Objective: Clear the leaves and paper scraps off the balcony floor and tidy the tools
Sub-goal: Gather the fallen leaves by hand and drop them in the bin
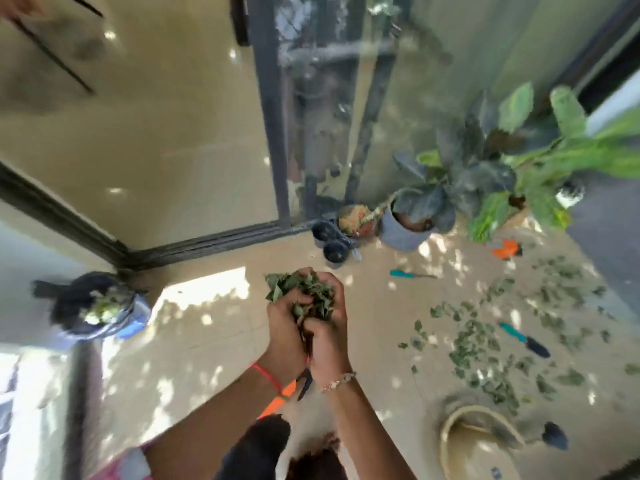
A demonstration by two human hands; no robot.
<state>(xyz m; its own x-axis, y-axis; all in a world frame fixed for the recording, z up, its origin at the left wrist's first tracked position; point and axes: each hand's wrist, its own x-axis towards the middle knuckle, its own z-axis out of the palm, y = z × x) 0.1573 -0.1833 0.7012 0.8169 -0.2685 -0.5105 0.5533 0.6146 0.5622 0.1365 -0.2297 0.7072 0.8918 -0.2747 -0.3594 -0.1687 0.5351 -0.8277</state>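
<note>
Cupping a bunch of leaves (pixel 304 289) in the left hand (pixel 284 329) and right hand (pixel 330 341), pressing the palms together and curling the fingers round the clump, holding it above the balcony floor (pixel 207 341), between the bag-lined bin (pixel 93 306) on the left and the scattered leaves (pixel 485 341) lying on the tiles to the right. Probably weighing next to nothing and giving way under any squeeze, so calling for support from below and from both sides rather than a pinch at one edge; risking the loss of loose bits off the top if easing the palms apart. Looking small, green to olive, thin and crumpled, curling at the edges, sticking out raggedly over the fingertips. Lying thinly, in the case of the floor litter, around a teal-handled trowel (pixel 523 339) and near a woven basket (pixel 446 427); not making out any paper scraps.
</note>
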